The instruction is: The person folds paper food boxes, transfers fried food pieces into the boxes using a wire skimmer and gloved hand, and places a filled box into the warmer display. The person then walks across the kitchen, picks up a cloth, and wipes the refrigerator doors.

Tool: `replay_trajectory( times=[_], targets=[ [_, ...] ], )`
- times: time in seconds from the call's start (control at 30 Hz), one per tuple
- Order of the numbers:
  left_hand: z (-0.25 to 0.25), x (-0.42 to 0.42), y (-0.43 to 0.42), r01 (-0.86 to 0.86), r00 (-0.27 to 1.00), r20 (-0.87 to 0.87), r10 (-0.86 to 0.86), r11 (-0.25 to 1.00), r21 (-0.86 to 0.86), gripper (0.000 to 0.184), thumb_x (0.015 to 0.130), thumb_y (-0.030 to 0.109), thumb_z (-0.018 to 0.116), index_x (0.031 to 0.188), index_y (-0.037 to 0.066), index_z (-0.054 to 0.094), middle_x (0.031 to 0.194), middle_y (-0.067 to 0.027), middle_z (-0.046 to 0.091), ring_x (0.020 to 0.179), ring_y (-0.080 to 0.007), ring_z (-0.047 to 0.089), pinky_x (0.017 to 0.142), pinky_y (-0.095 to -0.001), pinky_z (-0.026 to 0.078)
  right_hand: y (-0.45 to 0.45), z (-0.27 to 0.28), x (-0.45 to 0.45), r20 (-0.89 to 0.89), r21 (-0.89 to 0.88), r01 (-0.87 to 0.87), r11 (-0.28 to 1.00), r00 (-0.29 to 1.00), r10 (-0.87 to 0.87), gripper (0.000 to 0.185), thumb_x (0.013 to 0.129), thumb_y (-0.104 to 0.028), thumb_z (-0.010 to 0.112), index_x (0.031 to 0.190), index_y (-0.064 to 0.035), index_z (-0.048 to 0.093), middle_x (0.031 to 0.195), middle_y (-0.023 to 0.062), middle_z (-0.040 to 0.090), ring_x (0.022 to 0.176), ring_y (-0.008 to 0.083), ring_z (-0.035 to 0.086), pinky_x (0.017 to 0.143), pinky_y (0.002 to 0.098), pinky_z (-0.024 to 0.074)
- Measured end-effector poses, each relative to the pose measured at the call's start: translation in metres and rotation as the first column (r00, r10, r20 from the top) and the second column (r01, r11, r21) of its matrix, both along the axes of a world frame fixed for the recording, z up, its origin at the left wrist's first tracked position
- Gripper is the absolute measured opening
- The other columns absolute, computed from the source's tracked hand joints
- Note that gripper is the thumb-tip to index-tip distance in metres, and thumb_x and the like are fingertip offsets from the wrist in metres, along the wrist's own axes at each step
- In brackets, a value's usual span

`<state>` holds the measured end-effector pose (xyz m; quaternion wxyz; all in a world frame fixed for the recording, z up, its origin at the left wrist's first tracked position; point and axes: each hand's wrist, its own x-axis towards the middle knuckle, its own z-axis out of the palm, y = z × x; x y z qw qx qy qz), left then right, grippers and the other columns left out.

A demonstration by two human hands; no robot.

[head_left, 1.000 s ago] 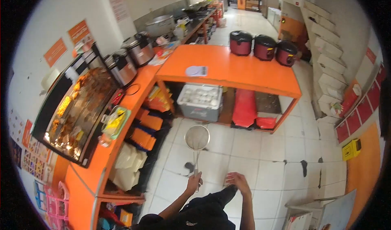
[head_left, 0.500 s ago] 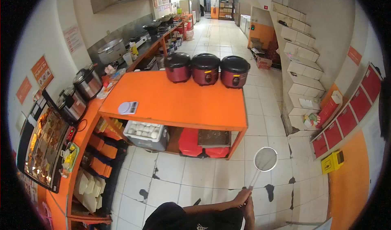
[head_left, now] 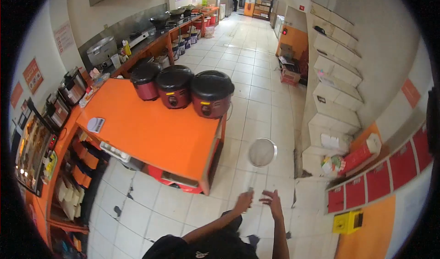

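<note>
A round wire-mesh strainer (head_left: 262, 152) with a thin handle is held out in front of me over the tiled floor. Its handle is in the closed fingers of my left hand (head_left: 243, 202). Just right of the handle, my right hand (head_left: 272, 205) is raised with its fingers apart and holds nothing. Left of the strainer stands an orange table (head_left: 151, 135). Along its right end sit three maroon rice cookers with black lids, the nearest cooker (head_left: 211, 94) closest to the strainer.
A white kitchen scale (head_left: 96, 125) lies on the table's left end. Along the left wall runs a counter with a lit food display case (head_left: 33, 151). White-tiled stairs (head_left: 332, 114) rise on the right, beside red cabinet doors (head_left: 389, 183) and a yellow box (head_left: 347, 222).
My hands have come apart; the right hand has let go. The strainer has shifted left in view. The table and rice cookers now appear farther left and nearer as my view has moved.
</note>
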<state>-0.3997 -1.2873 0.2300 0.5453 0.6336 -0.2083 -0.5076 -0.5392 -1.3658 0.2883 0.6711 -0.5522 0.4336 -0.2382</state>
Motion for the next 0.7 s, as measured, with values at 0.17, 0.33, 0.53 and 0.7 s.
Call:
replay_trajectory(
  times=[0.17, 0.33, 0.53, 0.7],
  targets=[
    [-0.006, 0.06, -0.132, -0.142, 0.985, 0.112, 0.135, 0.988, 0.06, 0.039, 0.088, 0.035, 0.059, 0.068, 0.002, 0.054, 0.052, -0.0025, 0.047, 0.044, -0.0129, 0.051, 0.041, -0.0309, 0.045, -0.273, -0.032, -0.017, 0.108, 0.042, 0.186, 0.982, 0.976, -0.19, 0.06, 0.096, -0.055, 0.025, 0.075, -0.0069, 0.054, 0.081, 0.0108, 0.063, 0.07, 0.0229, 0.061, 0.073, 0.0341, 0.0479],
    [-0.046, 0.122, -0.301, -0.229, 0.971, 0.093, 0.218, 0.965, 0.126, 0.04, 0.085, 0.036, 0.062, 0.068, 0.001, 0.053, 0.055, -0.0031, 0.049, 0.045, -0.0127, 0.049, 0.042, -0.0297, 0.046, -0.485, -0.226, -0.115, -0.375, -0.17, 0.252, 0.953, 0.877, -0.299, 0.045, 0.095, -0.049, 0.039, 0.073, -0.0102, 0.048, 0.063, 0.0028, 0.051, 0.059, 0.0199, 0.059, 0.061, 0.0321, 0.0474],
    [-0.003, 0.21, -0.519, -0.276, 0.96, -0.01, 0.28, 0.953, 0.12, 0.037, 0.087, 0.036, 0.06, 0.069, 0.005, 0.051, 0.054, 0.0009, 0.045, 0.044, -0.0107, 0.047, 0.041, -0.0273, 0.042, -0.516, -0.261, -0.088, -0.571, 0.257, 0.468, 0.846, 0.779, -0.258, 0.034, 0.09, -0.037, 0.05, 0.076, -0.0069, 0.056, 0.066, 0.0049, 0.054, 0.06, 0.0213, 0.057, 0.06, 0.0332, 0.046],
    [-0.006, 0.313, -0.699, -0.404, 0.913, -0.011, 0.408, 0.909, 0.102, 0.038, 0.089, 0.037, 0.058, 0.068, 0.006, 0.051, 0.052, 0.0014, 0.043, 0.041, -0.0116, 0.046, 0.04, -0.0272, 0.041, -0.613, -0.297, 0.026, -0.582, 0.52, 0.43, 0.738, 0.811, -0.063, 0.028, 0.087, -0.032, 0.053, 0.076, -0.0063, 0.058, 0.069, 0.0073, 0.057, 0.063, 0.023, 0.059, 0.064, 0.0357, 0.0463]
  ],
)
